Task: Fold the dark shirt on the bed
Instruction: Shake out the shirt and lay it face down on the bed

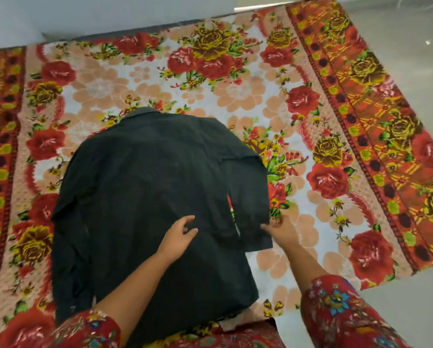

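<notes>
Sleeve (248, 197) sits pinched in the right hand (279, 231), ready to fold in, while the left hand (181, 234) spreads flat, steadying the dark shirt (145, 187).

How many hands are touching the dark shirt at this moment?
2. The left hand rests on the dark shirt near its middle; the right hand pinches the end of the sleeve on the shirt's right side.

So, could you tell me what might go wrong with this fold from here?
The right hand pinches only the end of the sleeve, which may twist when folded across. The left hand only rests on the dark shirt, which could slide or bunch on the bedsheet.
</notes>
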